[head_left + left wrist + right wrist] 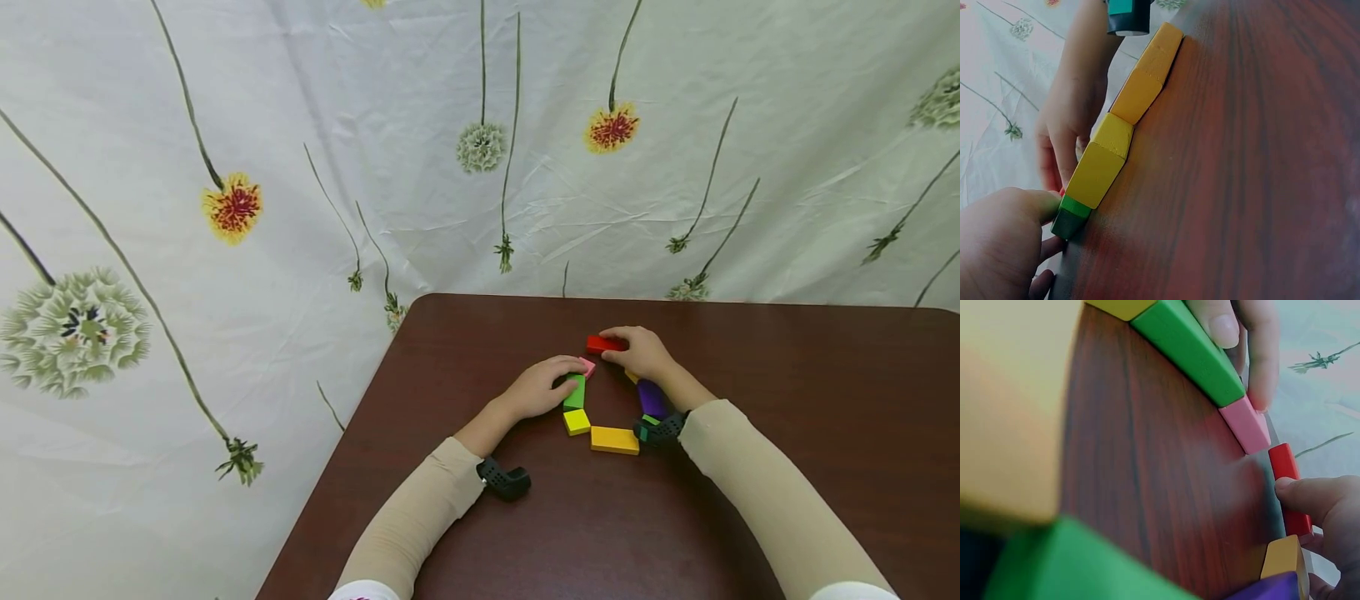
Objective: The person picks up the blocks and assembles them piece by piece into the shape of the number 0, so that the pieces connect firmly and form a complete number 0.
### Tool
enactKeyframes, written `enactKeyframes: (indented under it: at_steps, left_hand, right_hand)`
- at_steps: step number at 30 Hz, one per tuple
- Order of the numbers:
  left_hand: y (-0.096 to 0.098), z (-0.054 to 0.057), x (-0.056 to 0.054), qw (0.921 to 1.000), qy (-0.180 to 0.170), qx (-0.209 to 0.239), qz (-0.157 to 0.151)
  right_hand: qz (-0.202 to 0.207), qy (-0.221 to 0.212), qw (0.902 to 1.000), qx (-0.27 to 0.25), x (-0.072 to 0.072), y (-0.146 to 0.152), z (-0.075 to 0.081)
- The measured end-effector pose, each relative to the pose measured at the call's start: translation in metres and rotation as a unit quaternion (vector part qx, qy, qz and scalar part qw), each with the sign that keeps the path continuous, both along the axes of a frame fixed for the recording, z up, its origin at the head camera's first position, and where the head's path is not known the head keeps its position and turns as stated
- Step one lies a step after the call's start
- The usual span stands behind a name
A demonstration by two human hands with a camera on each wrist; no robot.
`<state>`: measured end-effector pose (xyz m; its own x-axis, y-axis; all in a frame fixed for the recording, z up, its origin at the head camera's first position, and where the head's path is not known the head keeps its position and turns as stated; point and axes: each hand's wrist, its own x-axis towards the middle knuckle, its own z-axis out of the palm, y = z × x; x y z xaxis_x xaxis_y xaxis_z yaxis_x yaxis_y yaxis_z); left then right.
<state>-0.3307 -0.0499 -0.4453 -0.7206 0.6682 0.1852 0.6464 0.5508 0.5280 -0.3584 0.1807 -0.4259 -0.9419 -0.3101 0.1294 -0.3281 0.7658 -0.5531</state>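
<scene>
My right hand [641, 352] pinches a red block [600, 344] at the far end of a ring of coloured blocks, its thumb on the block's inner side in the right wrist view. Across from it, my left hand [536, 387] rests beside the ring's left side. Its thumb lies against a long green block [1191, 353], and a fingertip touches the outer edge of a pink block [1246, 425]. Green and pink meet end to end. A gap separates the pink block from the red one, while a small orange block [1282, 557] sits near the red block's other end.
A yellow block [577, 422], a long orange block [615, 440] and a purple block [651, 400] form the near and right parts of the ring. A small green block is partly hidden by the right wrist camera [660, 428]. A flowered cloth hangs behind the brown table [570, 533].
</scene>
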Motion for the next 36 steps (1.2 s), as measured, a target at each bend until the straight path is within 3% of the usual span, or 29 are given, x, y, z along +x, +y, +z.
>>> enactKeyframes:
  at_steps: [23,36]
  left_hand:
    - [-0.002,-0.001,-0.003,0.9999,0.004,-0.009,0.004]
    - [0.0,-0.001,-0.001,1.0,0.004,-0.007,0.0]
  right_hand:
    - [0.021,-0.012,0.9994,-0.023,0.01,0.006,-0.002]
    - [0.014,-0.021,0.9994,-0.024,0.014,0.01,-0.004]
